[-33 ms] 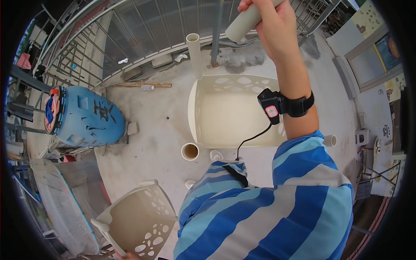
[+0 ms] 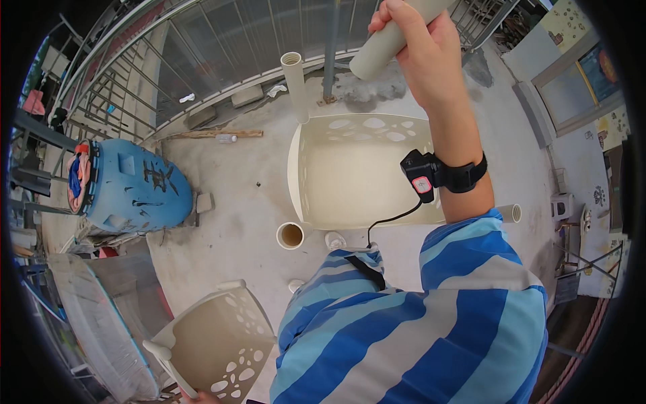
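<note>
The right hand point(image 2: 420, 50) grips a tube point(image 2: 397, 37) above the basket point(image 2: 316, 135), the left hand point(image 2: 202, 398) barely shows, grip unclear; a loose hold could drop the tube.

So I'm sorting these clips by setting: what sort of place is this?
Most likely an outdoor balcony or terrace of a home. The bare concrete floor is edged by a metal railing, a blue barrel lies beside it, and the right hand holds a cream tube over a cream plastic shelf.
</note>
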`<state>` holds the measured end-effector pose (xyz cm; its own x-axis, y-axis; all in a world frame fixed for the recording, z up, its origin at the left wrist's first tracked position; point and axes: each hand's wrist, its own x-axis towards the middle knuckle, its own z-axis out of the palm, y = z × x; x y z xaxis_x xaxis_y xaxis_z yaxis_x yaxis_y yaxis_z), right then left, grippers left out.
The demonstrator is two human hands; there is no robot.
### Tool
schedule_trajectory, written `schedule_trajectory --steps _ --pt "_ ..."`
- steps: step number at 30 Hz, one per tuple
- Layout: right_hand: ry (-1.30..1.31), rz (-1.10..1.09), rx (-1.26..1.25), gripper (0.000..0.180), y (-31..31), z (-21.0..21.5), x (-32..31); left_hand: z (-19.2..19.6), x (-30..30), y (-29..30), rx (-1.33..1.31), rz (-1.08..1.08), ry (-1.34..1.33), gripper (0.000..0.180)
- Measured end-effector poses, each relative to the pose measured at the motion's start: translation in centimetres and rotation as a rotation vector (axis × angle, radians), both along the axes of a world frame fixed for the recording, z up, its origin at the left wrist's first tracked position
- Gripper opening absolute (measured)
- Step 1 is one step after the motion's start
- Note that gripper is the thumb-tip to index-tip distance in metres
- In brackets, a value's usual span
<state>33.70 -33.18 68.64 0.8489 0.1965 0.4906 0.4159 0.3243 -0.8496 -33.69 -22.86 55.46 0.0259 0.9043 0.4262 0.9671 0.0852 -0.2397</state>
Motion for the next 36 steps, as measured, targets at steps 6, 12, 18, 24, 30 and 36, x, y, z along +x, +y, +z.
schedule_trajectory --steps 6,12,18,24,30,36 --pt "-0.298 -0.233 -0.086 0.015 -12.6 2.3 -5.0 -3.9 -3.3 5.8 -0.014 -0.011 -0.107 0.024" --pt "-0.074 -0.628 -0.273 0.017 -23.3 0.3 -11.1 -7.5 -4.4 13.8 -0.041 -0.427 -0.340 0.021" --pt "0.005 -0.733 -0.360 0.019 -25.6 -0.7 -16.7 -12.1 -6.3 21.5 -0.127 -0.554 -0.265 0.019" --pt "-0.389 -0.620 -0.269 0.013 -25.8 5.2 -14.1 -10.8 -5.9 19.5 -0.135 -0.621 -0.298 0.026" --pt "-0.280 -0.554 -0.683 0.008 -24.6 -2.6 -12.5 -7.6 -3.6 11.5 -0.098 -0.434 -0.263 0.028" --pt "-0.409 -0.172 -0.291 0.004 -26.5 4.3 -10.4 -8.7 -6.7 6.1 -0.030 -0.409 -0.190 0.025"
